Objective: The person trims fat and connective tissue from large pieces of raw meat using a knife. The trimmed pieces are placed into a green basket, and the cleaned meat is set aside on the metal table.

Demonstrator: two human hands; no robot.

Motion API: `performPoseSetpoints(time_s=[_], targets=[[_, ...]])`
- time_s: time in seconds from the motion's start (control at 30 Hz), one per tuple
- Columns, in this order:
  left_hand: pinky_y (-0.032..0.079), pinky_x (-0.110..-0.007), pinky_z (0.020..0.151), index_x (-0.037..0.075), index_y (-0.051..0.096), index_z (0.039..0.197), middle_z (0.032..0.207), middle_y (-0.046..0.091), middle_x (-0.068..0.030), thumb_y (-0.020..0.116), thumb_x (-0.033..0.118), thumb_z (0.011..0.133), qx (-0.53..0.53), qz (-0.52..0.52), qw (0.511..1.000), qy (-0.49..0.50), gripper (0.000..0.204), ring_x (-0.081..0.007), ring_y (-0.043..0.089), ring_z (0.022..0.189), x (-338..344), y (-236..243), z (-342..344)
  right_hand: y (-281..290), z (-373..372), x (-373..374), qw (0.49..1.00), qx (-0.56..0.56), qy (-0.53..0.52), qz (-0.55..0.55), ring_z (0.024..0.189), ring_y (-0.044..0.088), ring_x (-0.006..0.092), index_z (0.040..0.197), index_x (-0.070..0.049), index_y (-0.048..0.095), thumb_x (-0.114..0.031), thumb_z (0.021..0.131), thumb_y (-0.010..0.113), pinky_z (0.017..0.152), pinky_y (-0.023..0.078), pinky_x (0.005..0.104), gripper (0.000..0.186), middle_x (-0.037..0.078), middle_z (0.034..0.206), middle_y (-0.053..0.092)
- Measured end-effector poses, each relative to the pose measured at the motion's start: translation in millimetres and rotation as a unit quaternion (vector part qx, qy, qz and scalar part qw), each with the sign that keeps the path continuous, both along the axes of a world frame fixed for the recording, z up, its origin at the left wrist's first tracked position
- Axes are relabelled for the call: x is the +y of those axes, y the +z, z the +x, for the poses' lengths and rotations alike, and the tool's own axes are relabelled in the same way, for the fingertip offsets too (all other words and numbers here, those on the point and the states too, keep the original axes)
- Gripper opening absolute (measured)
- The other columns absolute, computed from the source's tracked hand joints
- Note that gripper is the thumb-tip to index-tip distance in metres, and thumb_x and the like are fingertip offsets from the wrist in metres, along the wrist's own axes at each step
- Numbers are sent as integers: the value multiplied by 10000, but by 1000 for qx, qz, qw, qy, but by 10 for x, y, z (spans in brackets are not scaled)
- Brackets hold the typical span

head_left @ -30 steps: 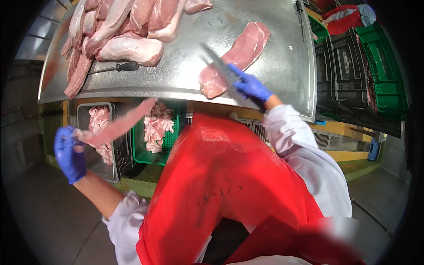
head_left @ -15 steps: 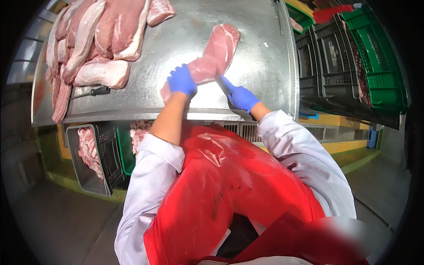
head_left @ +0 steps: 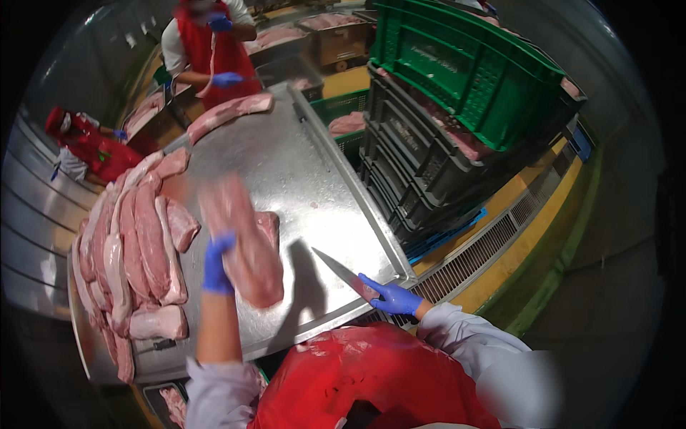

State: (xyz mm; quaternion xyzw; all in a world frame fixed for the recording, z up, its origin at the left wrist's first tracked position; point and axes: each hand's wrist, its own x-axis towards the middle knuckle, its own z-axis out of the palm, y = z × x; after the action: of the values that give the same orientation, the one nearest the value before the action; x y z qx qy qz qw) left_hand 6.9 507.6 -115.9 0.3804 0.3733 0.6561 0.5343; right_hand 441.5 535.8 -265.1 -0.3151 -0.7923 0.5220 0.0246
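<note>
My left hand (head_left: 219, 264), in a blue glove, grips a long slab of pork (head_left: 246, 250) lifted above the metal table (head_left: 314, 179); the slab is blurred by motion. A smaller cut piece of pork (head_left: 268, 227) lies partly hidden behind it. In my right hand (head_left: 394, 298), also gloved, is a knife (head_left: 339, 272) whose blade points up and left over the table's front edge. A small pinkish scrap (head_left: 367, 290) shows at my right fingers; whether I hold it I cannot tell. Several long pork loins (head_left: 132, 243) are heaped on the table's left side.
Black crates (head_left: 414, 143) with a green crate (head_left: 464, 71) on top stand beyond the table's right edge. At the far end a co-worker in a red apron (head_left: 207, 57) holds a strip of meat near another pork loin (head_left: 232, 114). A second person (head_left: 89, 146) is farther left.
The view has swung, bringing the co-workers and more crates in. My left hand has raised the pork slab off the table. The knife in my right hand has come away from it.
</note>
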Motion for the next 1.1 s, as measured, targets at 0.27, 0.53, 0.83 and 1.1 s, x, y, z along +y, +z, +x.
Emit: performPoseSetpoints(time_s=[0.27,0.53,0.83,1.1], targets=[[429,-373,1054,66,530,1307,1246,614,-108,501,358,1024,91,182,973,-111,408,-224,586,1153,2692,2498,925,190,230,200,992,0,-125,-19,713,688,361,1583,-310,123,-186,914,584,771,540,432,822,218,854,700],[420,-471,1098,90,110,1540,1483,389,-269,928,488,515,641,-529,553,56,1371,-413,439,1352,469,-1489,165,-169,906,-182,976,15,-205,-66,592,651,250,1594,-230,80,-173,917,587,675,531,355,848,173,693,667],[540,-464,930,76,450,1404,1165,644,-112,664,113,785,-74,-263,962,22,656,-334,635,1059,347,-2138,-158,130,965,-292,957,9,-277,-90,516,613,210,1596,-237,61,-152,943,575,581,520,341,835,121,666,643],[513,-378,944,-35,551,1296,1173,660,-164,549,333,966,-87,-20,983,-163,495,-264,636,1090,2508,1097,1368,-199,967,-379,955,-8,-291,-66,546,607,261,1587,-237,133,-189,925,605,595,517,395,815,187,666,628]])
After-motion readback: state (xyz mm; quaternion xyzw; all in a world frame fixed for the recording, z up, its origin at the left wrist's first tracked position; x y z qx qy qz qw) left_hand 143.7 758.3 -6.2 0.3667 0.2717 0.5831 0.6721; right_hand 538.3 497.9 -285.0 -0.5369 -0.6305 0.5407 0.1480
